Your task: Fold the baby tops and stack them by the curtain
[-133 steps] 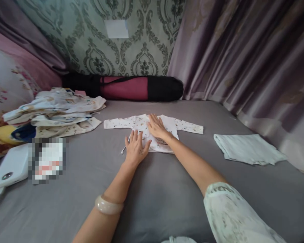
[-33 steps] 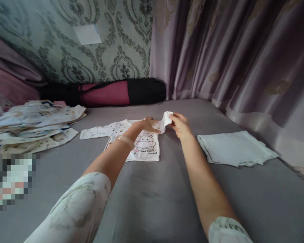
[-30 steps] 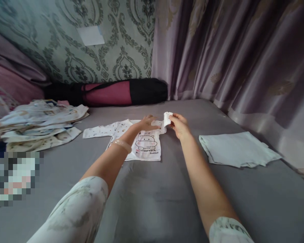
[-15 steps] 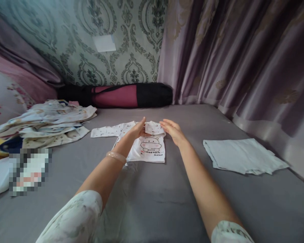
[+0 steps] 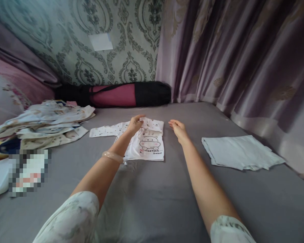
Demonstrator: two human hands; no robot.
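Note:
A small white baby shirt (image 5: pixel 134 154) with a cartoon hippo face and printed letters lies on the grey bed sheet. One dotted sleeve stretches out to the left; on the right side the other sleeve is folded across the top of the chest. My left hand (image 5: pixel 136 124) is at the shirt's upper part, its fingers apart and pointing right, covering some of the cloth. Just off the shirt's right edge, my right hand (image 5: pixel 178 130) hovers with fingers stretched out and nothing in them. A pale bangle (image 5: pixel 113 156) circles my left wrist.
Rumpled baby clothes (image 5: pixel 55 118) are heaped at the left. A folded pale cloth (image 5: pixel 240 152) lies at the right. Along the back wall rests a black and maroon rolled bag (image 5: pixel 114 94). A white object (image 5: pixel 0 177) sits at the left edge, beside a blurred-out patch. Curtains (image 5: pixel 218 50) hang at the right.
My right hand has moved right, away from the shirt's edge. The sleeve fold at the top now lies flatter and spreads further. My left hand has shifted slightly up and left.

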